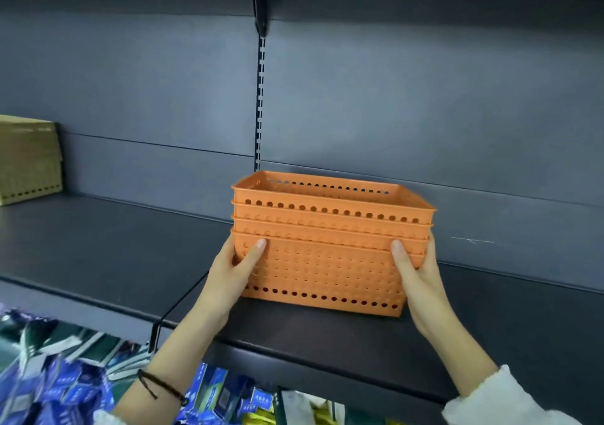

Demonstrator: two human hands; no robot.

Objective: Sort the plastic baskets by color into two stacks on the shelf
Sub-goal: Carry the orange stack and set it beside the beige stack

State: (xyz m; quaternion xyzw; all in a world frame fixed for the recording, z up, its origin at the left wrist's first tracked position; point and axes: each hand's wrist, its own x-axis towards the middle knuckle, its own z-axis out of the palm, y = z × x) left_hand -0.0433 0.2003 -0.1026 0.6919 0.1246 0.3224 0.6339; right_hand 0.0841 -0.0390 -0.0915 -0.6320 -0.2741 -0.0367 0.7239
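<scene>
A stack of several nested orange plastic baskets (327, 254) with rows of round holes stands on the dark shelf (98, 245), a little right of the middle upright. My left hand (233, 272) grips the stack's left end, thumb across the front wall. My right hand (415, 272) grips the right end the same way, thumb on the front. At the far left of the shelf stands a stack of olive-yellow baskets (27, 160), partly cut off by the frame edge.
A slotted upright (260, 98) runs up the grey back panel behind the orange stack, with a bracket and another shelf above. Below the shelf edge lie packaged goods in blue and green wrappers (65, 375).
</scene>
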